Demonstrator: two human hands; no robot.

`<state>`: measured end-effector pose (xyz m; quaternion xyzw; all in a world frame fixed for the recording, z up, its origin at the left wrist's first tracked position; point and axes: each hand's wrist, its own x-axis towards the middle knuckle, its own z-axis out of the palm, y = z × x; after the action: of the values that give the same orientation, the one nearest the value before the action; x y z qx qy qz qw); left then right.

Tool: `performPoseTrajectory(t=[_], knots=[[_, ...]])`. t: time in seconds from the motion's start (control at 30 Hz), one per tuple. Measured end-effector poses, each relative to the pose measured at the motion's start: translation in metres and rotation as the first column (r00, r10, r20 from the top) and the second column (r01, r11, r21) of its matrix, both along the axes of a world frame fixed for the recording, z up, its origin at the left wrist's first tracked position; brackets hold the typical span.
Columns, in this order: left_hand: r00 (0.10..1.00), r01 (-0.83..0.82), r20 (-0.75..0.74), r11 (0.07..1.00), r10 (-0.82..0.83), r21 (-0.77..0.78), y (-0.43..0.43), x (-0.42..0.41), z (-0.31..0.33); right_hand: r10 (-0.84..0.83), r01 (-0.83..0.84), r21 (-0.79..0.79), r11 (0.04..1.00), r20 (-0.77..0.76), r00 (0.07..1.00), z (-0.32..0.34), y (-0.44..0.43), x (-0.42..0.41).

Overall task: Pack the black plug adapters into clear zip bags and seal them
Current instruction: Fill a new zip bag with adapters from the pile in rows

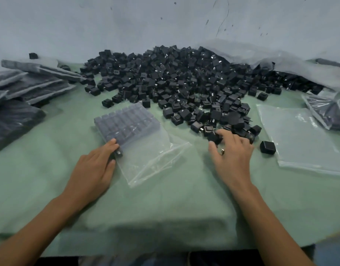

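Left hand grips zip bag at its left edge; right hand pinches adapter.

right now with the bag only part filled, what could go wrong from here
1. The zip bag is slack in its near half, so the packed rows may slide or tip while the left hand holds an adapter at its edge.
2. The right hand grips a plug adapter at the rim of the loose pile; lifting it may scatter neighbours, like the stray adapter beside the empty bags.
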<state>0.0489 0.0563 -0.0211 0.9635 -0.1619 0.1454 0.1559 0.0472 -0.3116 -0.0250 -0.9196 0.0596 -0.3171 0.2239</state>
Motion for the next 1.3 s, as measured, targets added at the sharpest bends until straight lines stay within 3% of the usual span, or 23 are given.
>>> performPoseTrajectory(t=[0.1, 0.33, 0.5, 0.63, 0.7, 0.77, 0.93, 1.0, 1.03, 1.1, 1.13, 1.23, 1.3], knots=[[1.0, 0.008, -0.003, 1.0, -0.008, -0.018, 0.002, 0.001, -0.001, 0.097, -0.106, 0.128, 0.986, 0.078, 0.992, 0.001, 0.001, -0.004], [1.0, -0.003, -0.004, 1.0, 0.003, -0.001, 0.003, 0.001, -0.004, 0.255, -0.254, 0.049, 0.966, -0.009, 0.967, 0.003, 0.003, -0.009], [1.0, -0.018, -0.016, 1.0, 0.018, -0.013, 0.001, 0.001, -0.006, 0.247, -0.247, 0.019, 0.969, -0.086, 0.965, 0.003, 0.001, -0.006], [1.0, 0.0, -0.021, 1.0, -0.001, -0.018, 0.001, 0.002, -0.005, 0.259, -0.242, 0.157, 0.957, -0.093, 0.961, 0.011, 0.007, -0.013], [1.0, -0.009, -0.02, 1.0, 0.009, -0.028, 0.0, 0.001, -0.004, 0.296, -0.287, 0.119, 0.951, -0.072, 0.952, 0.016, 0.013, -0.02], [1.0, -0.015, -0.019, 0.999, 0.015, -0.037, 0.0, 0.0, -0.005, 0.39, -0.376, 0.125, 0.918, -0.108, 0.915, 0.016, 0.023, -0.032], [0.999, -0.037, -0.03, 0.997, 0.035, -0.063, 0.0, 0.0, -0.005, 0.56, -0.455, 0.341, 0.823, -0.351, 0.75, 0.023, 0.072, -0.054], [0.999, -0.042, -0.036, 0.997, 0.039, -0.072, 0.0, -0.001, -0.003, 0.648, -0.372, 0.6, 0.708, -0.344, 0.68, 0.025, 0.092, -0.047], [0.998, -0.044, -0.037, 0.996, 0.041, -0.077, -0.001, -0.001, -0.003, 0.707, -0.246, 0.797, 0.552, -0.292, 0.644, 0.028, 0.103, -0.041], [0.999, -0.042, -0.033, 0.996, 0.039, -0.082, -0.001, -0.002, -0.001, 0.747, 0.003, 0.969, 0.246, -0.192, 0.636, 0.03, 0.124, -0.031], [0.999, -0.039, -0.03, 0.996, 0.037, -0.085, -0.002, -0.002, 0.0, 0.739, 0.041, 0.978, 0.203, -0.18, 0.649, 0.029, 0.131, -0.026], [0.999, -0.037, -0.027, 0.994, 0.034, -0.103, -0.003, -0.003, 0.002, 0.731, 0.028, 0.982, 0.188, -0.159, 0.663, 0.031, 0.144, -0.012], [0.999, -0.042, -0.029, 0.994, 0.039, -0.104, -0.003, -0.003, 0.002, 0.71, 0.113, 0.993, 0.021, -0.094, 0.698, 0.036, 0.147, -0.001]])
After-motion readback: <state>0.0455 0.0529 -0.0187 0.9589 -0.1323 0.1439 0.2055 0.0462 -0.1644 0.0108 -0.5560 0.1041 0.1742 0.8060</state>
